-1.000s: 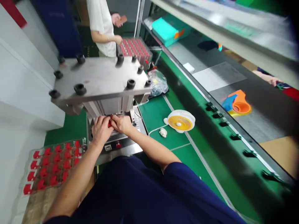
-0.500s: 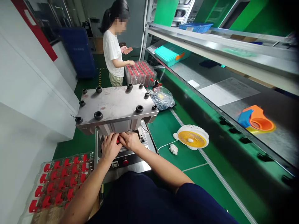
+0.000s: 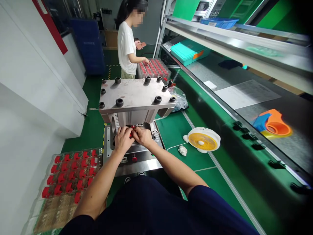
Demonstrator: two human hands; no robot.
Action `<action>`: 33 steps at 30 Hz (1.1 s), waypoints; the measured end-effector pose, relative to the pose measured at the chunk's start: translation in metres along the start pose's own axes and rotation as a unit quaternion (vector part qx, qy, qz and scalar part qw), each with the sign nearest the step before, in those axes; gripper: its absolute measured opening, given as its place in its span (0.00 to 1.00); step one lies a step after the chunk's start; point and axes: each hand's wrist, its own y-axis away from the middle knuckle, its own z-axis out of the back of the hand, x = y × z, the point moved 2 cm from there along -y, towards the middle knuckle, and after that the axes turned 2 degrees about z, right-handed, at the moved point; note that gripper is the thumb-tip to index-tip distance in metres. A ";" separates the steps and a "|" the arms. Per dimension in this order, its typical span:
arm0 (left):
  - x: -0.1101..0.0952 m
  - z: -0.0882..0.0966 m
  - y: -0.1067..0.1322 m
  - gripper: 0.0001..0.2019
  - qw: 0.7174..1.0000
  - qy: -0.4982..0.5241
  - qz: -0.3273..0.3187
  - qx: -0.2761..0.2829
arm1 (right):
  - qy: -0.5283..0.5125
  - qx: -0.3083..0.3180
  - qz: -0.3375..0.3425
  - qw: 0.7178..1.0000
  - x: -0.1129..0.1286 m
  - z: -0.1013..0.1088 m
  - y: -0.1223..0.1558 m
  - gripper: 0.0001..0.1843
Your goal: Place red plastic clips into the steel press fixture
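A: Two hands meet under the press (image 3: 135, 99). Left hand (image 3: 123, 139) and right hand (image 3: 143, 136) both curl in on one small red part (image 3: 132, 133), pinched between the fingertips at the fixture, just below the steel top plate w/ its black bolts.

B: Where's the part exactly?

A: Between the two hands, in the gap under the plate, above the front panel w/ the red button (image 3: 134, 159). Whether it's seated in its nest yet, can't tell; fingers hide it.

B: So how is this step done well?

A: My read: keep the pinch light, both sides even, so the part goes in square, not tilted. Wrists stay low, clear of the plate's underside. Fingers should come fully out from under before anything near that button gets touched.

B: Supply close by?

A: Yes. Tray (image 3: 69, 173) of red parts lies at the person's left, just beside the press base, rows partly filled, front rows bare. Short reach for the left hand.

B: Anything else in frame?

A: Small yellow fan (image 3: 202, 141) on the green bench at right, w/ a white cord. A co-worker in a white tee (image 3: 126, 42) stands at the far end, one hand on another tray of red parts, the other holding a phone-like item. Well apart from the press, no overlap w/ the hands here.
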 end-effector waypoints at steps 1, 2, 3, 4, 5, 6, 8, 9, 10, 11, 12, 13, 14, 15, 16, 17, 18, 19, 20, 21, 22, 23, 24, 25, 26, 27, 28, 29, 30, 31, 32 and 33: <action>-0.001 0.001 0.000 0.12 1.000 -0.003 0.001 0.007 | -0.003 -0.007 -0.013 1.000 -0.001 0.000 0.001 0.17; -0.002 0.002 -0.001 0.11 1.000 -0.006 0.002 0.017 | -0.004 -0.011 -0.028 1.000 -0.002 0.000 0.001 0.16; -0.002 0.003 -0.002 0.11 1.000 -0.010 0.001 0.027 | -0.005 -0.012 -0.044 0.999 -0.002 0.000 0.001 0.15; -0.003 0.004 -0.003 0.12 0.999 -0.014 -0.002 0.037 | -0.006 -0.008 -0.059 0.998 -0.002 0.001 0.000 0.14; -0.003 0.006 -0.004 0.12 0.999 -0.019 -0.006 0.046 | -0.007 -0.002 -0.071 0.997 -0.002 0.002 0.000 0.14; -0.004 0.007 -0.006 0.12 0.998 -0.025 -0.011 0.052 | -0.008 0.004 -0.080 0.997 -0.002 0.003 -0.001 0.14; -0.007 0.008 -0.007 0.12 0.997 -0.037 -0.020 0.060 | -0.015 0.014 -0.091 0.996 0.000 0.005 -0.002 0.15; -0.010 0.009 -0.008 0.12 0.997 -0.044 -0.023 0.062 | -0.019 0.017 -0.094 0.995 0.001 0.007 -0.002 0.16; -0.012 0.009 -0.008 0.12 0.996 -0.050 -0.022 0.063 | -0.023 0.018 -0.096 0.995 0.001 0.008 -0.003 0.17; -0.016 0.008 -0.007 0.12 0.996 -0.056 -0.017 0.062 | -0.027 0.017 -0.095 0.995 0.002 0.010 -0.003 0.18; -0.019 0.007 -0.006 0.11 0.997 -0.060 -0.007 0.057 | -0.033 0.015 -0.094 0.995 0.002 0.011 -0.003 0.19; -0.022 0.005 -0.006 0.11 0.997 -0.062 0.007 0.049 | -0.038 0.012 -0.091 0.995 0.003 0.013 -0.003 0.20; -0.025 0.003 -0.005 0.11 0.997 -0.062 0.023 0.038 | -0.045 0.010 -0.087 0.995 0.003 0.014 -0.003 0.21; -0.027 0.001 -0.003 0.10 0.997 -0.060 0.037 0.027 | -0.052 0.011 -0.082 0.995 0.003 0.016 -0.003 0.21; -0.029 -0.002 -0.003 0.11 0.997 -0.057 0.049 0.017 | -0.059 0.014 -0.074 0.995 0.004 0.017 -0.003 0.22; -0.030 -0.004 -0.002 0.11 0.997 -0.053 0.056 0.009 | -0.064 0.019 -0.064 0.996 0.004 0.018 -0.004 0.22; -0.031 -0.007 -0.001 0.12 0.997 -0.049 0.060 0.003 | -0.067 0.025 -0.053 0.996 0.005 0.019 -0.004 0.22; -0.031 -0.009 -0.001 0.13 0.997 -0.046 0.063 -0.001 | -0.066 0.029 -0.042 0.996 0.006 0.021 -0.005 0.22; -0.031 -0.011 -0.001 0.13 0.997 -0.043 0.065 -0.005 | -0.063 0.032 -0.035 0.997 0.007 0.022 -0.005 0.23; -0.030 -0.012 -0.001 0.14 0.997 -0.042 0.065 -0.007 | -0.058 0.034 -0.033 0.997 0.008 0.023 -0.006 0.23; -0.030 -0.013 -0.002 0.15 0.997 -0.041 0.066 -0.009 | -0.051 0.037 -0.036 0.997 0.010 0.024 -0.007 0.22; -0.030 -0.013 -0.002 0.16 0.997 -0.041 0.067 -0.010 | -0.044 0.040 -0.045 0.997 0.011 0.024 -0.007 0.22; -0.030 -0.014 -0.003 0.16 0.997 -0.041 0.066 -0.010 | -0.041 0.044 -0.059 0.996 0.013 0.024 -0.008 0.23; -0.030 -0.013 -0.004 0.16 0.997 -0.041 0.067 -0.007 | -0.042 0.046 -0.076 0.995 0.015 0.023 -0.009 0.23; -0.031 -0.013 -0.004 0.17 0.997 -0.040 0.069 -0.003 | -0.047 0.045 -0.095 0.993 0.016 0.022 -0.009 0.24; -0.031 -0.012 -0.005 0.17 0.997 -0.041 0.072 0.002 | -0.056 0.038 -0.118 0.991 0.018 0.020 -0.010 0.24; -0.032 -0.011 -0.006 0.17 0.996 -0.041 0.074 0.008 | -0.067 0.026 -0.141 0.987 0.019 0.019 -0.010 0.25; -0.033 -0.011 -0.006 0.17 0.996 -0.042 0.075 0.013 | -0.079 0.012 -0.162 0.984 0.020 0.017 -0.011 0.25; -0.033 -0.011 -0.006 0.17 0.996 -0.042 0.075 0.016 | -0.091 -0.003 -0.176 0.980 0.020 0.015 -0.011 0.25; -0.033 -0.011 -0.006 0.17 0.996 -0.042 0.075 0.015 | -0.102 -0.016 -0.183 0.978 0.020 0.013 -0.011 0.26; -0.033 -0.011 -0.007 0.17 0.996 -0.040 0.074 0.013 | -0.112 -0.027 -0.182 0.977 0.020 0.011 -0.011 0.26; -0.033 -0.012 -0.006 0.16 0.997 -0.037 0.073 0.007 | -0.120 -0.035 -0.174 0.977 0.019 0.009 -0.011 0.27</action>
